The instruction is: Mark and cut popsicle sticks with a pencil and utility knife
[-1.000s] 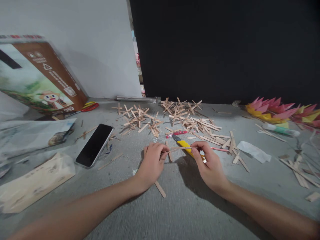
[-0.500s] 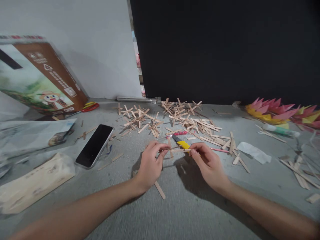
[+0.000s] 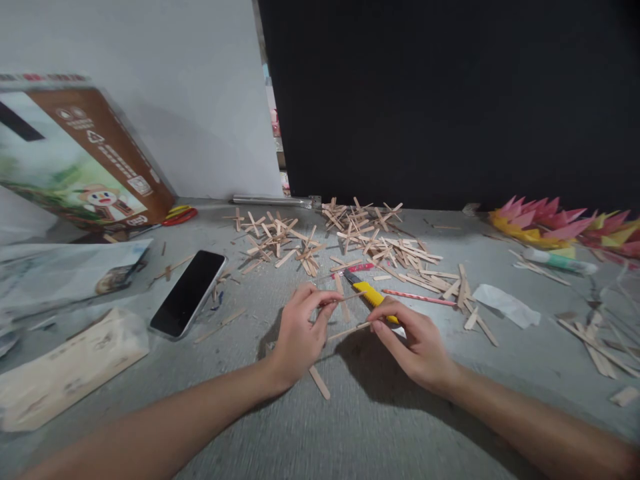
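Observation:
My left hand [image 3: 306, 328] pinches a thin wooden craft stick [image 3: 355, 295] between thumb and fingers, its free end pointing right. My right hand [image 3: 411, 341] is closed on another craft stick [image 3: 347, 331], which slants down to the left over the table. Just beyond the right fingers lies a yellow utility knife [image 3: 369, 293] with a grey tip. A pink striped pencil [image 3: 423, 297] rests behind that hand. One loose craft stick [image 3: 320, 383] lies by my left wrist, and another [image 3: 342, 298] lies beyond my left fingertips.
Crossed and loose craft sticks [image 3: 280, 237] are heaped at the back middle. A phone [image 3: 189, 293], a plastic-wrapped pack [image 3: 75, 367] and a printed box [image 3: 100, 160] stand or lie left. To the right are pink-and-yellow paper flowers [image 3: 543, 223], a glue stick [image 3: 560, 261] and crumpled paper [image 3: 506, 305].
My right hand has moved left and toward me, tilting its stick down below the left hand's stick. More of the knife and pencil shows. My left hand has barely moved.

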The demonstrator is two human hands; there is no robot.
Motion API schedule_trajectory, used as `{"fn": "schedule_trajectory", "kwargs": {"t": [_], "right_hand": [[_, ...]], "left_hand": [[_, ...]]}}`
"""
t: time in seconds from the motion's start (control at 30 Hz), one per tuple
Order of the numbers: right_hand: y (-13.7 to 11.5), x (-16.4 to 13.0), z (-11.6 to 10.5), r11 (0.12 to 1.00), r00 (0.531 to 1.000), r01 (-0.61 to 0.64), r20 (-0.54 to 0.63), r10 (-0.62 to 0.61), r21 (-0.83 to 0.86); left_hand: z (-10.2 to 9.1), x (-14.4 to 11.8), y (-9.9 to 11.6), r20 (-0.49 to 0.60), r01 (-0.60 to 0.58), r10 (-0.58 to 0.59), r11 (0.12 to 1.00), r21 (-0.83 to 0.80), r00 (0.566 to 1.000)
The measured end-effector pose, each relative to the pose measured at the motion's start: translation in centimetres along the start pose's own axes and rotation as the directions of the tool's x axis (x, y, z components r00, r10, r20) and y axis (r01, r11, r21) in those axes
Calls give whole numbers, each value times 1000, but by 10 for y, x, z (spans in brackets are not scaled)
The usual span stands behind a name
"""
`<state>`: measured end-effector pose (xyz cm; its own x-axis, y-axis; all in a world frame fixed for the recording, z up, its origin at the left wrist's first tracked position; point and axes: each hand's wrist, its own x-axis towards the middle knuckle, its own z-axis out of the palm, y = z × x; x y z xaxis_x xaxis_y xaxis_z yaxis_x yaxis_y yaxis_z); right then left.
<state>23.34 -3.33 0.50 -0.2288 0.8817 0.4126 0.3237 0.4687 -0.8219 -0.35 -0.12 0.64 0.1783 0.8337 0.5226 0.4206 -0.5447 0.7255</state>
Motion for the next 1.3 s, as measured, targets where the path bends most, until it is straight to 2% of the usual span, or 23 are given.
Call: {"fn": "schedule_trajectory", "kwargs": {"t": [0.1, 0.2, 0.27, 0.4, 0.67, 1.1, 1.3], "right_hand": [[2, 5, 0, 973, 987, -138, -59, 151, 187], [6, 12, -2, 894, 960, -222, -72, 270, 389], [9, 15, -3, 867, 951, -244, -69, 303, 434], [9, 16, -3, 859, 933, -304, -53, 355, 412], [2, 18, -1, 875, 935, -307, -51, 350, 375], [5, 12, -1, 918, 954, -270, -52, 297, 290], [7, 10, -4, 914, 959, -241, -66, 277, 327]], "left_hand": [[1, 1, -1, 7, -15, 16, 1000, -9, 1000], [1, 2, -1, -20, -43, 43, 999, -22, 999], [1, 2, 0, -37, -62, 61, 997, -35, 997], [1, 2, 1, -47, -65, 62, 996, -56, 997], [1, 2, 1, -49, -53, 49, 995, -83, 998], [-1, 3, 5, -13, 10, -12, 993, -120, 1000], [0, 2, 5, -53, -21, 14, 992, -126, 998]]}}
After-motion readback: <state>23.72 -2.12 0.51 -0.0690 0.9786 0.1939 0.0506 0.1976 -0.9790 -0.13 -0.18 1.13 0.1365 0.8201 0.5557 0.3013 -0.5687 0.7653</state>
